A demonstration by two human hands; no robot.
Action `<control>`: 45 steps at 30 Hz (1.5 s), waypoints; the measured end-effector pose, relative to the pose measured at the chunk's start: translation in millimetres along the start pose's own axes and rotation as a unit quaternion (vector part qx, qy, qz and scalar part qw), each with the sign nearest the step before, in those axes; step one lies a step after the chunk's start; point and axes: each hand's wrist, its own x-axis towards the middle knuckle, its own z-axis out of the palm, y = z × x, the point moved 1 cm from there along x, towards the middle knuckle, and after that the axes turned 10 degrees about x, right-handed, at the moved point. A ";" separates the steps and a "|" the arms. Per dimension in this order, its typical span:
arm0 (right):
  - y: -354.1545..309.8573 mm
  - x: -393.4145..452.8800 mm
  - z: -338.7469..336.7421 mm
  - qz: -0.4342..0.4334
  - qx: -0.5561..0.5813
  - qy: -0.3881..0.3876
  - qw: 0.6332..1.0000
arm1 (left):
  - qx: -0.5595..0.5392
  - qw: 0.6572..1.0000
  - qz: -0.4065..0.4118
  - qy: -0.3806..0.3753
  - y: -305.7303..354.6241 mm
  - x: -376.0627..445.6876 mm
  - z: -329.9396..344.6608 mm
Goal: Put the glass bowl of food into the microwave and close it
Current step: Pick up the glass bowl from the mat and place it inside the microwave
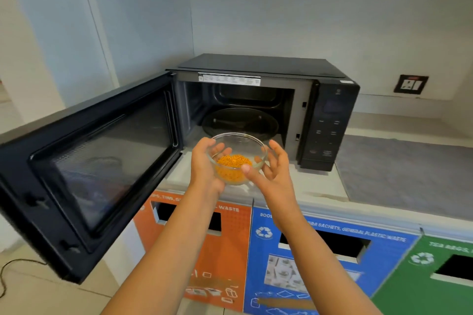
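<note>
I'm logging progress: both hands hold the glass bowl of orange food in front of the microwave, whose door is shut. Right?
Not quite. The head view shows the microwave with its door swung wide open to the left. The rest stands: the left hand and right hand hold the glass bowl in front of it.

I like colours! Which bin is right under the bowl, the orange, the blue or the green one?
The orange bin. The bowl is held right above its top edge. The blue bin sits further right, and the green bin is at the far right.
</note>
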 end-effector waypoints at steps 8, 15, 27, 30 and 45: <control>32.7 32.2 0.3 0.086 0.028 0.155 0.984 | -0.012 0.999 -0.014 0.037 -4.5 36.4 -1.0; 45.3 84.7 -16.0 0.125 0.057 0.156 0.978 | -0.008 0.998 0.001 0.059 -5.1 76.8 19.2; 83.4 156.6 -29.6 0.101 0.051 0.128 0.985 | 0.070 0.989 0.066 0.109 -8.5 155.3 32.3; 96.1 176.0 -31.9 0.098 0.058 0.139 0.984 | 0.075 0.988 0.085 0.105 -9.2 177.2 34.5; 142.8 276.5 -34.3 0.042 0.076 0.176 0.981 | 0.010 0.982 0.170 -0.075 3.7 284.1 29.3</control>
